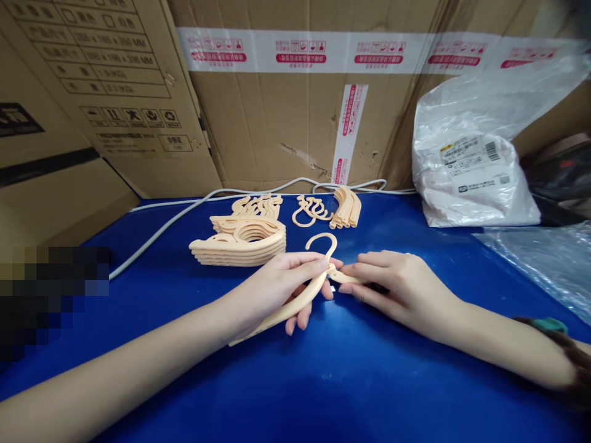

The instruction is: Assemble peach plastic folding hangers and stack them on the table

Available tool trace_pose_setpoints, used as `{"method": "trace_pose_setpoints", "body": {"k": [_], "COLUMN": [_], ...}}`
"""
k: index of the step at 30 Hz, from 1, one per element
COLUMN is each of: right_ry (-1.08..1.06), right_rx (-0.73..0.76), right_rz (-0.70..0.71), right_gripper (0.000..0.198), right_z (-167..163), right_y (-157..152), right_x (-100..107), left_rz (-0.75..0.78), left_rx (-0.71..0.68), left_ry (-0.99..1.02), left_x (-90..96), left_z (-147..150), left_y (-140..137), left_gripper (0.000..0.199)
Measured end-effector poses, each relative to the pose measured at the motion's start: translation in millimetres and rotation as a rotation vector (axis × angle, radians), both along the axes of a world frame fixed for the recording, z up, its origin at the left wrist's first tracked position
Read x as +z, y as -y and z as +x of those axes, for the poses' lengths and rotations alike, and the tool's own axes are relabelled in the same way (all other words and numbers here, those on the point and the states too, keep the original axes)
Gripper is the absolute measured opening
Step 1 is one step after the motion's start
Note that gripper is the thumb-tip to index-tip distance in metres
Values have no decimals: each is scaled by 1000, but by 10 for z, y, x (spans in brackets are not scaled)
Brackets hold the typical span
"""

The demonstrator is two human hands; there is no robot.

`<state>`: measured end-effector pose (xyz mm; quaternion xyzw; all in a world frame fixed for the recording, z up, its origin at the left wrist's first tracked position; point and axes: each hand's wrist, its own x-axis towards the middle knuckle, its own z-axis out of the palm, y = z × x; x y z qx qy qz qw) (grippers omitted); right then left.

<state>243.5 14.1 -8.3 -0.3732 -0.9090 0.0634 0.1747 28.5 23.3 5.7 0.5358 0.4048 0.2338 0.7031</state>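
Note:
Over the blue table my left hand (286,280) grips a cream plastic hanger (302,299) near its middle, thumb on top. Its hook (330,241) points up and away, and one long arm slants down to the lower left under my wrist. On the other side my right hand (392,283) pinches a short cream hanger arm piece (345,278), whose inner end meets the hanger just below the hook. Whether the two are locked together I cannot tell. My right fingers hide the outer part of that piece.
Behind my left hand lies a stack of cream hangers (240,246). Farther back are small cream parts (258,205), loose hooks (313,210) and curved arm pieces (346,208). A white cable (178,224) crosses the table (295,394). A plastic bag (471,166) stands right, before cardboard (277,117).

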Motion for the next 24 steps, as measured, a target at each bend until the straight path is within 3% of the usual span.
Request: {"method": "trace_pose_setpoints", "body": {"k": [7, 24], "right_ry": [48, 33], "right_rx": [-8, -22], "right_rz": [165, 327], "right_gripper": [26, 27], "right_z": [5, -9], "right_y": [13, 57], "right_x": [-10, -43], "left_rz": [21, 5], "left_rx": [-21, 40], "left_ry": [-5, 7], "left_x": [-1, -15], "left_z": [0, 7], "left_y": [0, 0], "left_gripper": [20, 15]}}
